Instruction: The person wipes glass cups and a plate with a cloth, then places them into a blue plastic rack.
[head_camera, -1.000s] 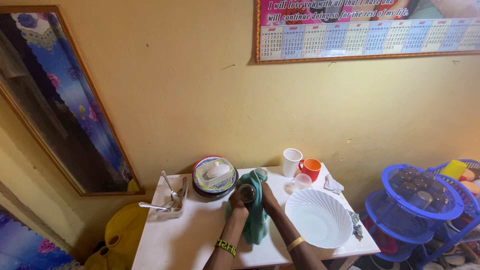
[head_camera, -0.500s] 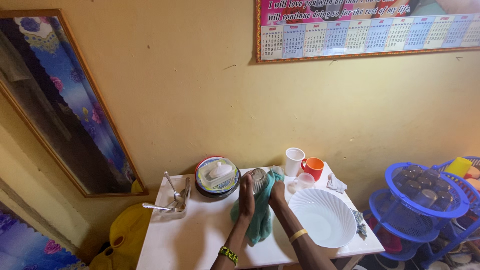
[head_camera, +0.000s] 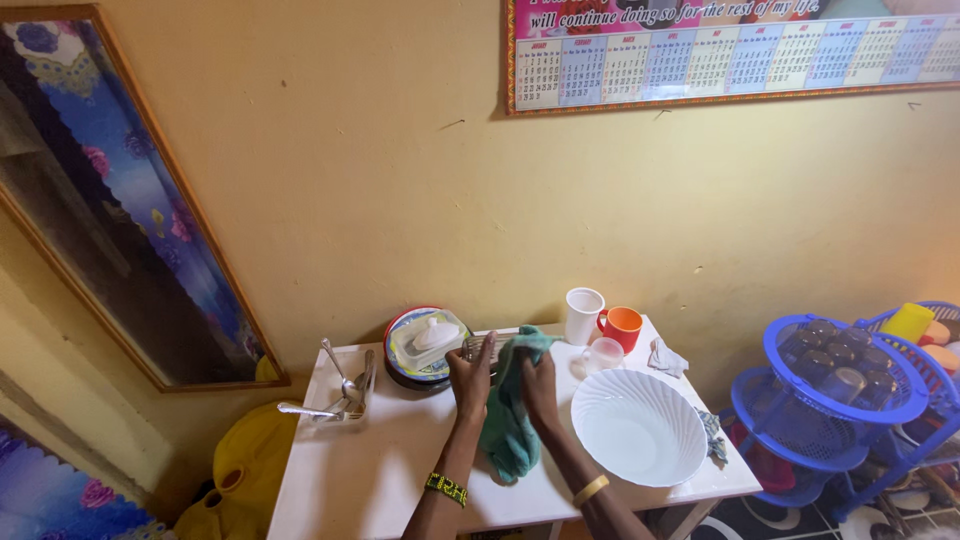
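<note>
My left hand grips a clear drinking glass lying sideways over the white table. My right hand presses a teal cloth against the glass; the cloth hangs down between my hands onto the table. A yellow-green bead bracelet sits on my left wrist and a yellow band on my right. Most of the glass is hidden by my fingers and the cloth.
A large white ribbed bowl lies right of my hands. Behind stand a white cup, an orange mug and a small clear cup. Stacked plates with a lidded container and a cutlery tray sit left. A blue rack holds glasses.
My left hand has turned the glass from upright-facing to sideways and shifted it left toward the plates. The cloth and my right hand followed, wrapping its other end.
</note>
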